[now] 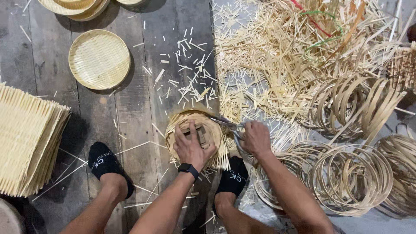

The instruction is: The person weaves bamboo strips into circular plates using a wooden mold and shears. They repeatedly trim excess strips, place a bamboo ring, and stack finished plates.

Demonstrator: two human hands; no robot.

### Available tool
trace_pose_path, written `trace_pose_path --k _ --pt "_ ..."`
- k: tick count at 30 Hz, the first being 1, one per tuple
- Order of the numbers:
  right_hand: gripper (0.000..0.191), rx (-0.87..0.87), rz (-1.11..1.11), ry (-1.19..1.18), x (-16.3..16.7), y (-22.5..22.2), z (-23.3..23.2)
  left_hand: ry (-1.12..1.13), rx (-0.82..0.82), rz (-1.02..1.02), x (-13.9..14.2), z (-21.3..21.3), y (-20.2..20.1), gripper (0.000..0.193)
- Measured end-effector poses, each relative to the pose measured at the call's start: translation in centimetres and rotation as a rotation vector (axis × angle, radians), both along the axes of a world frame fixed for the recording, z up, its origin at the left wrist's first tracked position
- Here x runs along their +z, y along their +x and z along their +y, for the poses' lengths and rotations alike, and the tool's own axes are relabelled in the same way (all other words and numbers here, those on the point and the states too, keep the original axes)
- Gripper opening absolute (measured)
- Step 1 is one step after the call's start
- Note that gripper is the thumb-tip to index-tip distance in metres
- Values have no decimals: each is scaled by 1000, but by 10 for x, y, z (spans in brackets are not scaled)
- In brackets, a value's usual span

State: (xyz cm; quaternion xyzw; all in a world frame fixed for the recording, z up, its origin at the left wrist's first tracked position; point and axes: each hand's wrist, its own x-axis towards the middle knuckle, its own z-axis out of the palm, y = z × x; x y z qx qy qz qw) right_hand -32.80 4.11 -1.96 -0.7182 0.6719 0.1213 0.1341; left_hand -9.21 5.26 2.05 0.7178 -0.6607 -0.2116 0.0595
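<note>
L hand [190,146] pressing wood block [197,134] onto woven tray [196,139] on floor btwn feet, fingers spread. R hand [255,138] gripping scissors [229,125], fingers closed, snipping rim. Far edge looking trimmed; near-right fringe [219,159] untrimmed. Finished round tray [99,59] lying well apart.

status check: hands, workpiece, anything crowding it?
Left hand presses wooden block onto round woven bamboo tray. Right hand grips metal scissors at tray rim. Cut bamboo strips and bamboo hoops crowd close.
</note>
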Motion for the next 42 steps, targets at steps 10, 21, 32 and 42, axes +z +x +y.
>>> trace_pose_path --k 10,21,32,42 --pt "51 18 36 77 -3 -17 -2 -17 -292 101 -1 -7 15 120" --pt "38 12 50 188 -5 -31 -5 89 -598 66 -2 -26 25 111" --pt "39 -7 37 213 -12 -35 -3 177 -125 35 2 -18 -1 120" --pt "41 -53 63 216 -7 -23 -10 23 -147 78 -23 -10 -24 98"
